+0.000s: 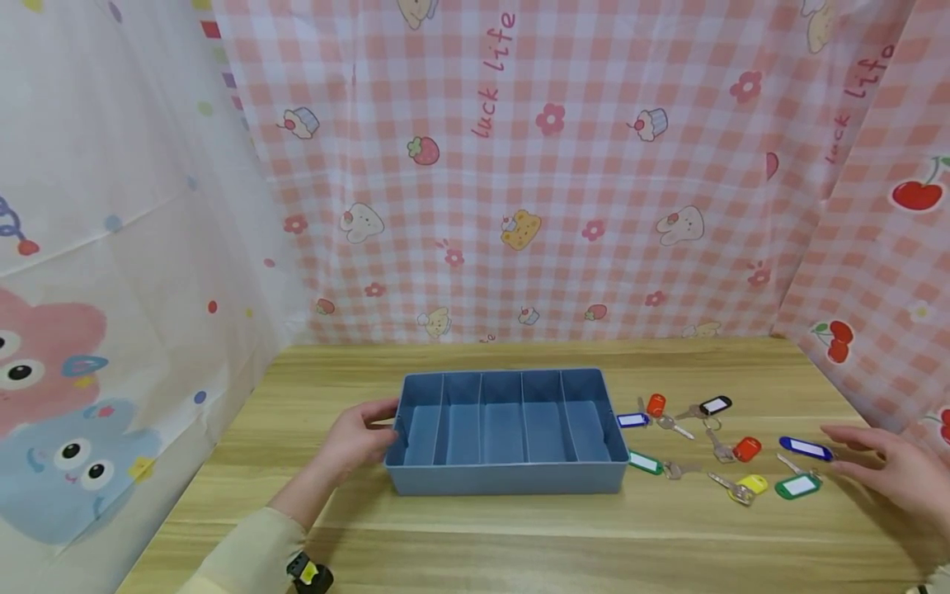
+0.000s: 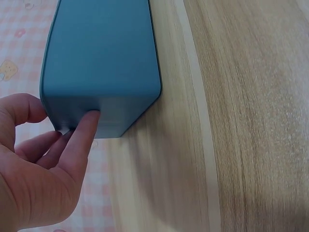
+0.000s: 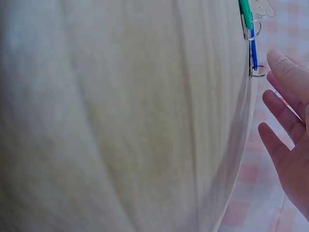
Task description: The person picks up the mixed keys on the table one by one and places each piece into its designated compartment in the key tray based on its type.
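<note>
The table [image 1: 519,536] is carrying a blue tray [image 1: 505,480], its five compartments facing up. The left hand [image 1: 352,445] is touching the tray's left end, probably steadying it; the views aren't clearly showing whether that grip is pinching the wall. The right hand [image 1: 901,478] is reaching in with loosely parted fingers, gripping nothing. Tagged keys [image 1: 723,445] are lying scattered right of the tray, presumably for easy picking, with a blue tag [image 1: 806,448] sitting just beside the right fingertips.
</note>
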### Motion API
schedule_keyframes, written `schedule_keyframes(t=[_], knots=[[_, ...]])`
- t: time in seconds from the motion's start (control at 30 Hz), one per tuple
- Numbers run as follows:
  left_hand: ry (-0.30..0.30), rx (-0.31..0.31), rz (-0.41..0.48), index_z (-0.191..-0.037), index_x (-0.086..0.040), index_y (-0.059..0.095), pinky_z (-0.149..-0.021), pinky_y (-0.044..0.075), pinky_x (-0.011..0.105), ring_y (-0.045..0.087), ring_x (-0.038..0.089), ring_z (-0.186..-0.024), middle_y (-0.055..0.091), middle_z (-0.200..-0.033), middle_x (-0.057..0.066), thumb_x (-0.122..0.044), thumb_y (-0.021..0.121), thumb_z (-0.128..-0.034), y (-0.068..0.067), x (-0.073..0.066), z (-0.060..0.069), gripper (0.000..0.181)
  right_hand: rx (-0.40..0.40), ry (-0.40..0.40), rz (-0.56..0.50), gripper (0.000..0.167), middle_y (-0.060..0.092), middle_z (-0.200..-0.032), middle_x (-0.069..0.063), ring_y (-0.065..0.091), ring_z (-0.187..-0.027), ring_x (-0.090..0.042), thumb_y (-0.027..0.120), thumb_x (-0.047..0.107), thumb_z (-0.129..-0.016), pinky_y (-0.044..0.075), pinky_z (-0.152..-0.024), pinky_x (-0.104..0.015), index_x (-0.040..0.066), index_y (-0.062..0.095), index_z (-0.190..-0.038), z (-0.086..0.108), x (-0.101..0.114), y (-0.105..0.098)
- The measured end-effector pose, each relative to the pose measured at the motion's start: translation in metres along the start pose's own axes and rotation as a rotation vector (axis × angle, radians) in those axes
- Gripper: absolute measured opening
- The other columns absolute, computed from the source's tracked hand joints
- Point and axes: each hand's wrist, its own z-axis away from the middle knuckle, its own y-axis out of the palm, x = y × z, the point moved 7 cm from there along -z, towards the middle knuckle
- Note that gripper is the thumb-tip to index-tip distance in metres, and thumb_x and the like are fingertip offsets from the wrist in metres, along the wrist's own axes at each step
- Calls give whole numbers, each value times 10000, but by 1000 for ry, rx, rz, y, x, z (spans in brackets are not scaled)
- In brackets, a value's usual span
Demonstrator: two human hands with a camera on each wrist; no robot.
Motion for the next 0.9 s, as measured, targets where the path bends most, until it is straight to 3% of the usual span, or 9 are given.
schedule_keyframes(t=[0.1,0.17,0.33,0.47,0.57,0.77,0.8,0.9], knots=[[-2,6,6,-1409,84,480,-714,579,351,574,410,-1170,505,-1394,289,83,577,-862,1,0,0,555,38,31,29,433,697,-1052,-223,374,-825,248,851,77,-746,344,-630,-61,-83,681,-1110,-1,-1,1],[0,9,13,-1410,87,475,-726,580,366,571,414,-1170,503,-1393,295,86,575,-862,2,0,0,558,55,49,41,441,663,-1067,-309,356,-811,253,850,64,-740,361,-618,-78,-93,674,-1113,-2,-3,1],[14,14,21,-1410,100,466,-736,585,404,581,407,-1155,500,-1390,304,90,582,-853,5,-1,1,569,48,47,43,436,692,-994,-242,381,-792,235,842,-6,-709,390,-606,-70,-114,668,-1094,-2,-7,2],[17,15,16,-1406,103,467,-726,588,405,591,394,-1139,503,-1386,306,90,589,-852,6,-1,1,568,-12,14,6,401,652,-881,164,455,-772,183,843,-37,-695,402,-599,-56,-141,662,-1036,2,-6,1],[16,16,16,-1403,104,471,-725,588,402,595,384,-1132,503,-1384,308,93,590,-851,6,-2,1,565,-29,17,-6,373,594,-868,245,464,-753,168,843,-22,-708,406,-592,-64,-145,659,-1008,3,-8,0],[12,23,18,-1405,103,470,-752,588,416,596,371,-1127,499,-1389,308,92,582,-858,7,-2,1,558,-26,45,-17,322,659,-844,76,464,-736,157,830,-31,-724,397,-585,-68,-140,668,-980,3,-11,2],[12,23,20,-1405,103,469,-753,588,419,596,371,-1125,499,-1389,308,93,580,-858,7,-2,1,557,-20,51,-28,304,681,-851,1,471,-736,153,821,-45,-730,401,-586,-67,-142,671,-975,3,-11,2],[14,23,21,-1404,104,470,-754,588,425,596,374,-1129,500,-1388,308,93,582,-857,7,-2,0,558,39,99,9,277,703,-881,-111,436,-739,170,807,-7,-767,388,-594,-77,-117,689,-992,0,-14,4]])
